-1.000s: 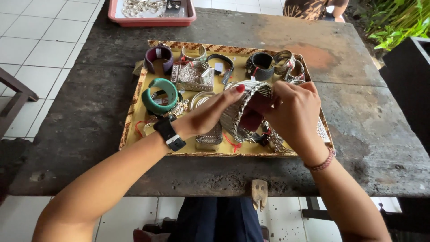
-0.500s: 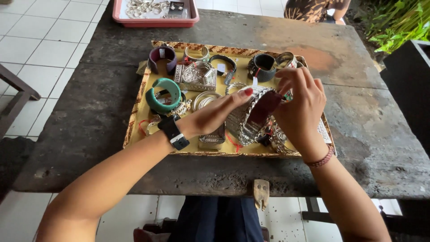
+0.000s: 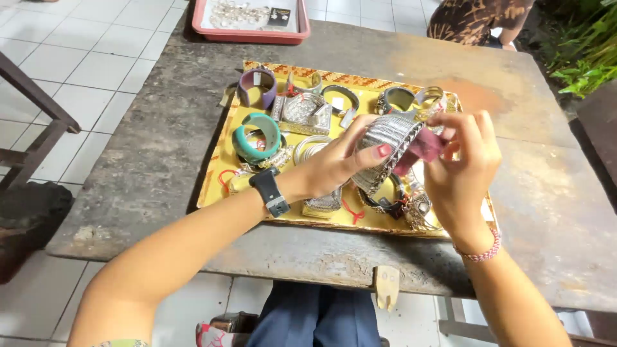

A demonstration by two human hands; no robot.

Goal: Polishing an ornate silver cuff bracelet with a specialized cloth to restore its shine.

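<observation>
One worn wooden counter [image 3: 160, 160] carries a yellow tray [image 3: 222, 173] full of bangles. Above the tray, the left hand [image 3: 331, 164] has its grip closed around a wide silver cuff [image 3: 385, 144], while the right hand [image 3: 459, 170] pinches a small dark red cloth [image 3: 421, 144] against the cuff.

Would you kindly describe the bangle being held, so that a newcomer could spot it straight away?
Start at the weathered table and find the yellow tray of bracelets. Just above its middle, the left hand holds a wide silver cuff while the right hand presses a dark red cloth to it. It alone is lifted off the tray, broader than the turquoise bangle beside it.
</observation>
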